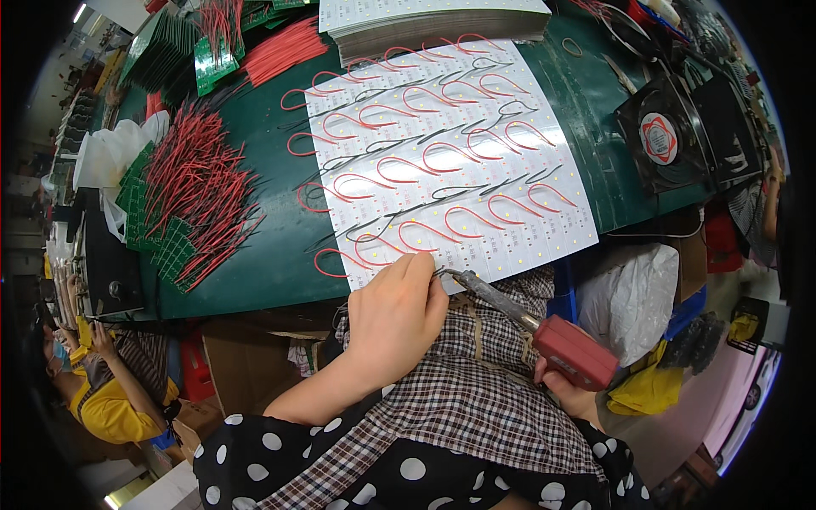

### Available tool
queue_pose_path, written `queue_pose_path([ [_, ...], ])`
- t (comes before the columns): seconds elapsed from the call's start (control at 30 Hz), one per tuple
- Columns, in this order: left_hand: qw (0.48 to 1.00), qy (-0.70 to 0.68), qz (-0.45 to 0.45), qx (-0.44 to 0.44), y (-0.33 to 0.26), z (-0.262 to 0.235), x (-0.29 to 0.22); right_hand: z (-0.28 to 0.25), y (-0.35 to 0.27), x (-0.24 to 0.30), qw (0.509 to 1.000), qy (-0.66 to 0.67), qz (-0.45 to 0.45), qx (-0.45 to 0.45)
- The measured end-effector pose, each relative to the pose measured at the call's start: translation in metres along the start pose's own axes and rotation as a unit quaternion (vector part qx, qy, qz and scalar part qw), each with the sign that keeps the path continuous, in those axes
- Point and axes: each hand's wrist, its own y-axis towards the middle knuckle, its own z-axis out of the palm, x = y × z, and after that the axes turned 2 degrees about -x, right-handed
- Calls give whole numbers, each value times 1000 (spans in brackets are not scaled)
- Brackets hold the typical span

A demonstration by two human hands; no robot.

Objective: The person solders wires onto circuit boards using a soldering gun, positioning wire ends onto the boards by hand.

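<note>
1 soldering iron [576,351] is held by the right hand [563,393]. At the near edge of the white sheet [557,235], laid on the green table [285,255], the left hand [393,310] is placed; its grip cannot be told. Wire soldering seems in hand; next, a steady tip is called for.

The white panel [557,228] lies flat just ahead of the left hand [393,308], bearing rows of arched red wires [442,143] that alternate with rows of black wires [450,192]. The soldering iron [574,350], red-handled with a greyish barrel, slants from the right hand [564,393], its tip just beside the left.
</note>
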Motion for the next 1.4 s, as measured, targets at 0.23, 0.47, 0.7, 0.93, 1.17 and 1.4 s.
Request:
queue_pose_path([
  [0.23, 1000, 12, 7, 20, 5, -2, 0, -9, 2, -1, 978, -197, -63, 27],
  [0.47, 999, 16, -15, 31, 7, -3, -1, 2, 2, 7, 999, -46, -21, -17],
  [0.7, 1000, 25, -7, 18, -1, -23, 5, 6, 3, 10, 997, -5, -49, -57],
  [0.93, 970, -186, 66, -139, 1, -36, 10, -2, 2, 9, 995, 39, -77, -59],
  [1.17, 958, -285, -10, -6, 5, -8, -1, -4, 0, 8, 996, 38, -71, -47],
  [1.4, 984, -178, -18, -8, 1, -2, 4, -4, -1, 7, 997, 38, -54, -42],
])
